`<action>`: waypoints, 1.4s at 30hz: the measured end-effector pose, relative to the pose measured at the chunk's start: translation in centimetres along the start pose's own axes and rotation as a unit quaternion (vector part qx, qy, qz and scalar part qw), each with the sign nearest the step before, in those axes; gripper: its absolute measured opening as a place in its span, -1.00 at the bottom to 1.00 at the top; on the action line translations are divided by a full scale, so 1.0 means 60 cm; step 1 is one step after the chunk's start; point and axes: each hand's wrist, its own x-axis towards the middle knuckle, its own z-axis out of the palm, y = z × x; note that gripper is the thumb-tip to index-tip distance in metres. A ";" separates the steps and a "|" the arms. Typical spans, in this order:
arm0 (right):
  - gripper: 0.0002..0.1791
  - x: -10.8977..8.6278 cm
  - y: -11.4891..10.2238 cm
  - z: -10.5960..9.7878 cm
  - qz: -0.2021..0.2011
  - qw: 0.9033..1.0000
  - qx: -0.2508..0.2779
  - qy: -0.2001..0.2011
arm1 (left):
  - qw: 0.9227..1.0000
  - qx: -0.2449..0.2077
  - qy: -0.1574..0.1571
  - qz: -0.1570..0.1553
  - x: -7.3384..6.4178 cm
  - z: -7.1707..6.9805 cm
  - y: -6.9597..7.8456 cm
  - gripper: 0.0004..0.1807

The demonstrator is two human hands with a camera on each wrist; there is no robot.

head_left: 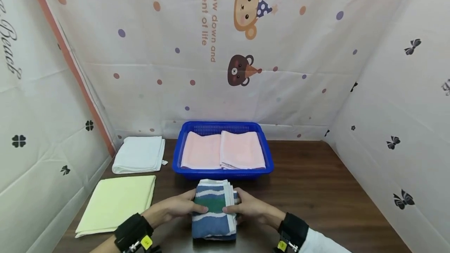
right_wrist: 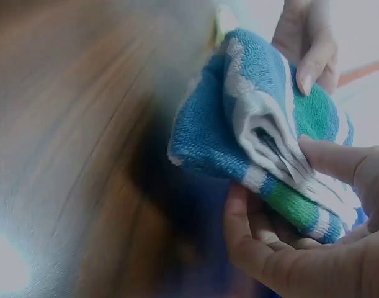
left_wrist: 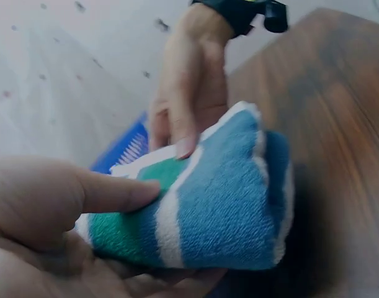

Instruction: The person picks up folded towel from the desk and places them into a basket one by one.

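A folded striped towel (head_left: 212, 221) in blue, green and white is held between both hands in front of the basket. My left hand (head_left: 179, 205) grips its left side, the thumb on top and the fingers underneath, as the left wrist view shows. On the opposite side my right hand (head_left: 254, 208) pinches the towel's edge, thumb above and fingers below. Folded layers with white borders (right_wrist: 270, 133) show at the right edge in the right wrist view. The towel overlaps the dark tabletop below it.
Behind the towel stands a blue plastic basket (head_left: 268, 163) with two folded pink towels (head_left: 202, 151) side by side in it. To the left lie a folded white towel (head_left: 138, 154) and a folded yellow-green towel (head_left: 117, 202). Printed cloth walls (head_left: 140, 100) enclose the wooden table (head_left: 309, 182).
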 end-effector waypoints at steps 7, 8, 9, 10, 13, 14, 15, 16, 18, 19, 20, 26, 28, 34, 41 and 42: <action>-0.17 -0.013 -0.121 -0.004 -0.139 0.979 -0.143 0.043 | 0.999 0.010 0.023 0.047 -0.036 -0.050 0.092 -0.33; -0.15 -0.001 -0.143 -0.008 -0.148 0.976 -0.149 0.055 | 0.998 0.018 0.046 0.049 -0.033 -0.062 0.108 -0.36; -0.13 0.014 -0.166 -0.012 -0.148 0.975 -0.149 0.070 | 0.996 0.031 0.071 0.049 -0.027 -0.075 0.126 -0.39; -0.14 0.032 -0.187 -0.019 -0.140 0.977 -0.141 0.081 | 0.993 0.040 0.099 0.047 -0.016 -0.089 0.144 -0.40; -0.22 0.095 -0.243 -0.039 -0.094 0.984 -0.112 0.107 | 0.981 0.071 0.178 0.027 0.021 -0.129 0.186 -0.35; -0.24 0.115 -0.255 -0.044 -0.075 0.985 -0.106 0.112 | 0.976 0.081 0.199 0.020 0.034 -0.140 0.195 -0.31; -0.29 0.134 -0.265 -0.049 -0.051 0.986 -0.104 0.119 | 0.972 0.092 0.218 0.014 0.048 -0.149 0.201 -0.29; -0.32 0.151 -0.271 -0.051 -0.028 0.987 -0.102 0.122 | 0.967 0.101 0.234 0.006 0.061 -0.157 0.203 -0.28; -0.34 0.178 -0.274 -0.052 0.012 0.985 -0.114 0.132 | 0.957 0.129 0.260 -0.004 0.084 -0.165 0.200 -0.30; -0.37 0.190 -0.271 -0.051 0.026 0.983 -0.122 0.137 | 0.951 0.146 0.272 -0.007 0.095 -0.167 0.196 -0.33; -0.39 0.200 -0.267 -0.050 0.037 0.980 -0.130 0.143 | 0.945 0.163 0.283 -0.009 0.104 -0.166 0.192 -0.36; -0.57 0.230 -0.232 -0.038 0.093 0.972 -0.159 0.149 | 0.915 0.240 0.318 -0.059 0.133 -0.147 0.175 -0.21; -0.58 0.234 -0.223 -0.035 0.105 0.970 -0.169 0.142 | 0.904 0.276 0.316 -0.076 0.137 -0.142 0.172 -0.16; -0.61 0.234 -0.222 -0.030 0.110 0.968 -0.182 0.131 | 0.871 0.414 0.243 -0.103 0.146 -0.142 0.183 -0.20; -0.63 0.233 -0.230 -0.034 0.123 0.958 -0.235 0.108 | 0.863 0.460 0.135 -0.161 0.160 -0.143 0.193 -0.01; -0.63 0.237 -0.229 -0.035 0.128 0.955 -0.246 0.108 | 0.859 0.468 0.127 -0.162 0.162 -0.141 0.193 -0.01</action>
